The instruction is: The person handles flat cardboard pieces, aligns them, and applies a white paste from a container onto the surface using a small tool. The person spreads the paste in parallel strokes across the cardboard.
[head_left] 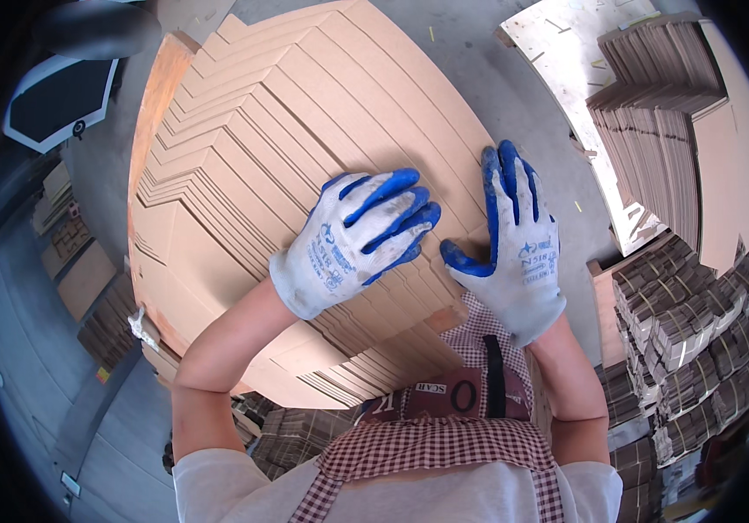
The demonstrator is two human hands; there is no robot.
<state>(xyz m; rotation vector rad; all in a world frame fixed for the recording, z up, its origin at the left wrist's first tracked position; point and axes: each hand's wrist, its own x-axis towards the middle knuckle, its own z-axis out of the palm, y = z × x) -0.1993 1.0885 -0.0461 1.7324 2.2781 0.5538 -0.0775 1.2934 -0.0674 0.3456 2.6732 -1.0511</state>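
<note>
Where the view begins at far left, a black panel (pixel 59 103) in a white frame shows high up, with flat cardboard pieces (pixel 87 283) lying lower down. Next, an orange-brown wooden base (pixel 155 96), its left edge bare, carries the main load: brown cardboard sheets (pixel 292 109), overlapped in a stepped fan, their creased edges lined up in chevrons. This load fills the centre of the view, directly in front of the person. Left hand (pixel 353 235), in a white glove with blue coating: over the middle of the sheets, fingers bent together; cannot tell whether anything is gripped. Checkered apron (pixel 444 444) below, close to the near edge of the load. Right hand (pixel 523 235), gloved alike: at the right edge of the sheets, fingers extended, thumb held apart, grip open; contact uncertain. Farther right, a pale board (pixel 558 61) bears a second cardboard stack (pixel 653 166), sheets packed on edge. Below that stack, brown cardboard bundles (pixel 680 305), bound with light straps, are piled in tiers.
</note>
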